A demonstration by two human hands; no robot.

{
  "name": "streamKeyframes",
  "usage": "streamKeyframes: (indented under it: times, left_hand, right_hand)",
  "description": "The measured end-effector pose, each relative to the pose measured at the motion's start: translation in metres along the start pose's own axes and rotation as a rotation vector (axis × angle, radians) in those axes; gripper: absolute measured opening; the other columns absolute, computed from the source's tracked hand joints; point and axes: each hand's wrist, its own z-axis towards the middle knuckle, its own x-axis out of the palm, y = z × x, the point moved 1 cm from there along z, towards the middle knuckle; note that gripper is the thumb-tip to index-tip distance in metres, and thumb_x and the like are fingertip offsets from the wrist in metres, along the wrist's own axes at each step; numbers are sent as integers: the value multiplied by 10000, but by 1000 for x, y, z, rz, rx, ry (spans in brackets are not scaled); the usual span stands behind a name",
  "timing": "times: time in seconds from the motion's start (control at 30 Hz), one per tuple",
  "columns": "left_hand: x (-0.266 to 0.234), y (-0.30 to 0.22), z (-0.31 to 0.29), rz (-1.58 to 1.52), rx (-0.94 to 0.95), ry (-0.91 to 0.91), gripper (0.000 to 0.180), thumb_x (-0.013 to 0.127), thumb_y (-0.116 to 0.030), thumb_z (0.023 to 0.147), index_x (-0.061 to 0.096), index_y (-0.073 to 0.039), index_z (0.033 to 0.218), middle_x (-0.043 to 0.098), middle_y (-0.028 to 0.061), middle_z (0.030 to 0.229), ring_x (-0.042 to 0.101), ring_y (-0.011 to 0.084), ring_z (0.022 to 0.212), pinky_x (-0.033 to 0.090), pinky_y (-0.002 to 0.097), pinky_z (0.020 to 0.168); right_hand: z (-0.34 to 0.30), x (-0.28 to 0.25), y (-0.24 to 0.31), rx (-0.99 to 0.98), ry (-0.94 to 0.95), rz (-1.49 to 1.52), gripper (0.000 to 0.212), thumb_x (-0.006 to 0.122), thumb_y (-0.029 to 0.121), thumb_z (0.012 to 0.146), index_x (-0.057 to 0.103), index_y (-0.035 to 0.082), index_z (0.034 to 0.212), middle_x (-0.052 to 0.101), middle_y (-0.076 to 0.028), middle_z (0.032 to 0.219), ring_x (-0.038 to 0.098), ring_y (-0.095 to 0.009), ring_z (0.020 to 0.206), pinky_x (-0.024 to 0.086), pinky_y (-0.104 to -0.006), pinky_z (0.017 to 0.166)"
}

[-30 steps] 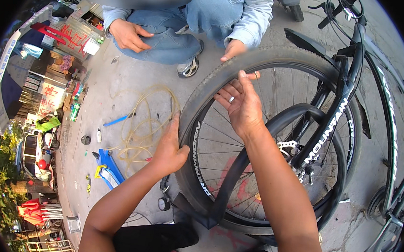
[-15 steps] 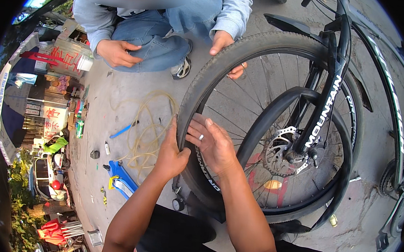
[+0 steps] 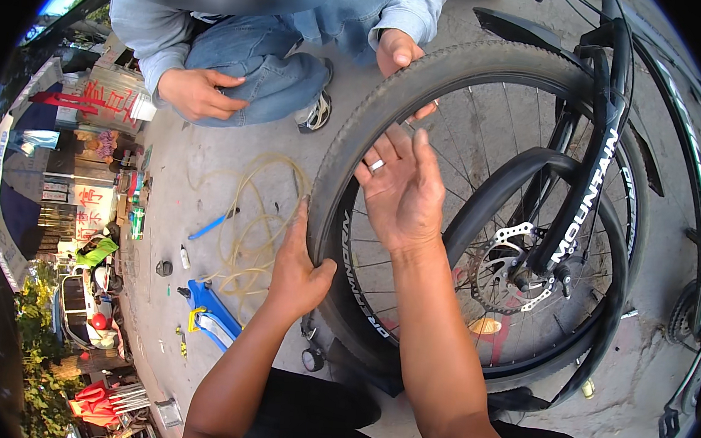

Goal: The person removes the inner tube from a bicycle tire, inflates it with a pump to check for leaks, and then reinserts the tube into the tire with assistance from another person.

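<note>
A bicycle's front wheel stands before me with its black knobbly tire (image 3: pixel 356 136) and spokes. My left hand (image 3: pixel 300 269) grips the tire's left side, thumb on the near face and index finger stretched along the tread; its other fingers are mostly hidden. Inside the wheel's left edge, my right hand (image 3: pixel 403 186) is open, palm showing, thumb raised, fingertips close to the tire's inner side. It wears a ring. A black inner tube (image 3: pixel 499 190) loops loosely over the spokes, past the brake disc (image 3: pixel 513 267). At the top of the wheel a co-worker's hand (image 3: pixel 398 52) holds the tire.
The co-worker squats opposite, the other hand (image 3: pixel 203 93) resting near a knee. On the ground at left lie a blue pump (image 3: pixel 212 319), a coiled clear hose (image 3: pixel 263 220) and a blue lever (image 3: pixel 208 227). The bicycle frame (image 3: pixel 697 166) rises at right.
My right hand has moved up along the inside of the wheel, palm turned more toward me. My left hand stays on the tire. The co-worker's hand is further onto the tire.
</note>
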Motion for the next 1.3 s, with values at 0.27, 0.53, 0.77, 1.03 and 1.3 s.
streamKeyframes:
  times: [0.27, 0.53, 0.77, 1.03, 1.3]
  left_hand:
    - [0, 5, -2, -68, -3, -12, 930, 624, -30, 767, 286, 65, 1629, 486, 300, 1551, 462, 397, 1483, 348, 420, 1236]
    - [0, -1, 0, 7, 30, -33, 932, 627, -30, 760, 292, 77, 1624, 481, 294, 1563, 455, 380, 1492, 323, 409, 1247]
    - [1, -2, 1, -8, 40, -27, 933, 614, 30, 767, 265, 85, 1630, 502, 235, 1546, 495, 282, 1436, 366, 364, 1208]
    - [5, -2, 1, -178, -32, 66, 853, 667, -46, 920, 235, 81, 1645, 440, 215, 1605, 449, 249, 1472, 354, 362, 1214]
    - [0, 21, 7, -573, -207, 23, 606, 533, -287, 1126, 381, 23, 1624, 429, 151, 1662, 382, 249, 1532, 261, 358, 1263]
  right_hand:
    - [-40, -18, -8, 410, -130, -285, 730, 510, 546, 1074, 583, -126, 1349, 713, -257, 1240, 692, -323, 1153, 526, -455, 1029]
    - [14, -3, 24, -73, -81, 103, 696, 548, 473, 1062, 493, -133, 1401, 605, -259, 1378, 605, -331, 1259, 453, -432, 1132]
    - [33, 7, 45, -167, -52, 163, 667, 523, 440, 1081, 479, -124, 1435, 572, -249, 1425, 575, -317, 1309, 443, -441, 1154]
    - [-20, 19, 4, 57, -207, -299, 513, 535, 350, 1106, 580, -87, 1370, 687, -183, 1303, 660, -264, 1201, 492, -402, 1082]
    - [-55, 4, -17, 267, -172, -387, 561, 514, 352, 1117, 552, -132, 1401, 676, -231, 1322, 664, -280, 1217, 499, -411, 1100]
